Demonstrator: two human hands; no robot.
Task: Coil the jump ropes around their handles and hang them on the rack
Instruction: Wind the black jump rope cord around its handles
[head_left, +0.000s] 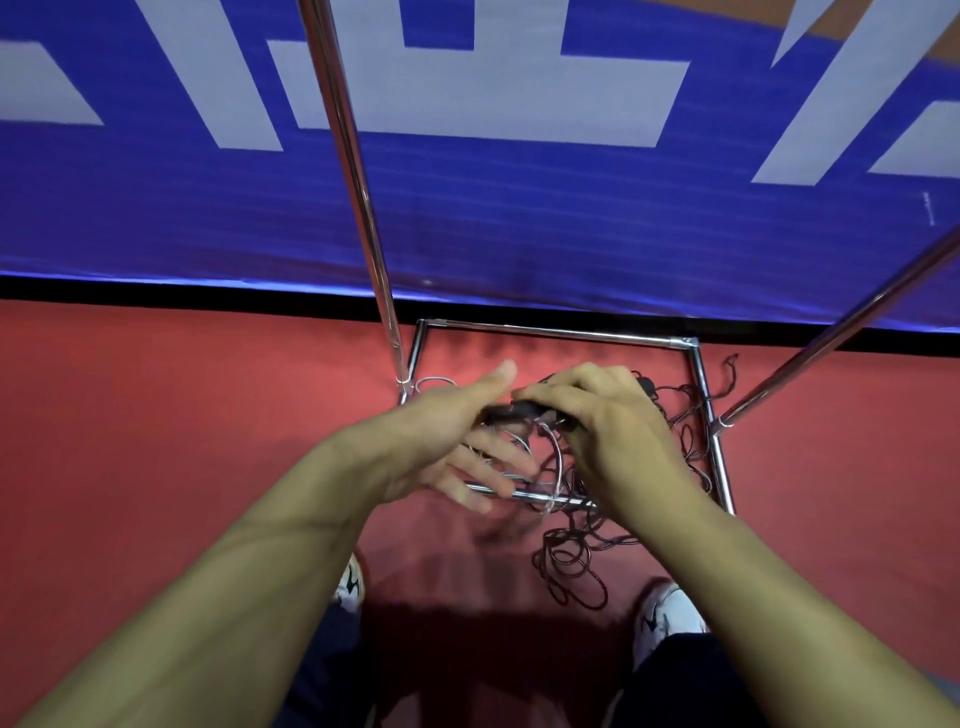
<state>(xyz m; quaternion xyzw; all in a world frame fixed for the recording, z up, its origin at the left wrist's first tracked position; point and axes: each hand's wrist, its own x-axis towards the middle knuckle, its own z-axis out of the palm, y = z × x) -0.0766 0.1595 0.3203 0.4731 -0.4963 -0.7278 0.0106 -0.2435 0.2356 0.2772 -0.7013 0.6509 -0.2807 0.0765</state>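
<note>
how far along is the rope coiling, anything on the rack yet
Early on. No rope shows on the rack's poles. In hand: the right hand grips black handles, the left hand beside them. Left: a tangled rope pile on the floor.

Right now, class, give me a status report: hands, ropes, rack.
Right hand grips black handles; left hand open beside them. Dark ropes tangled on floor, over rack base. Nothing hung in view.
</note>
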